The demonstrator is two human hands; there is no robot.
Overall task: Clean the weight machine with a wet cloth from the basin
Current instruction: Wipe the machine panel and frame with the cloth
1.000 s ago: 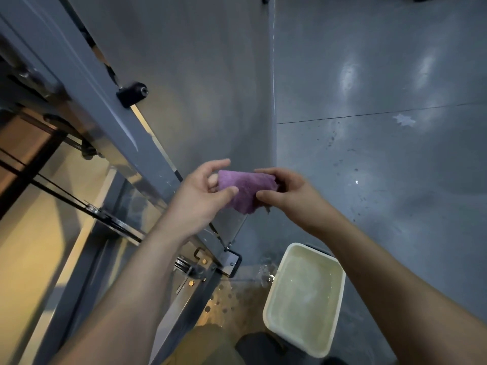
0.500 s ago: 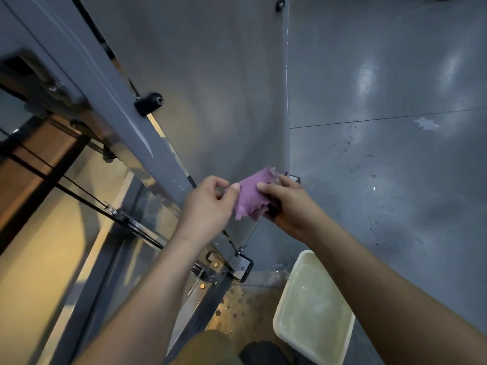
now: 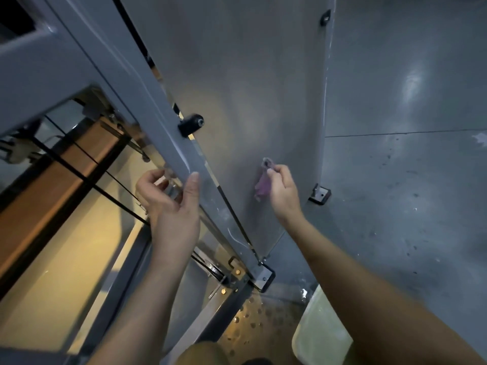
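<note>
The purple cloth (image 3: 263, 181) hangs bunched from my right hand (image 3: 282, 189), which pinches it against the grey side panel (image 3: 250, 88) of the weight machine. My left hand (image 3: 168, 201) reaches around the machine's slanted grey frame bar (image 3: 147, 106), thumb on its front face, fingers curled behind it. The pale basin (image 3: 320, 335) sits on the floor at the lower right, partly hidden by my right forearm.
A black knob (image 3: 191, 125) sticks out from the frame bar above my left hand. Black cables (image 3: 87, 180) run behind the frame at left. Metal brackets (image 3: 320, 194) fix the panel to the grey floor (image 3: 408, 206). Wet drops spot the floor near the basin.
My left hand has let go of the cloth and moved left onto the frame bar. My right hand now holds the cloth alone, up against the panel. The view has tilted up.
</note>
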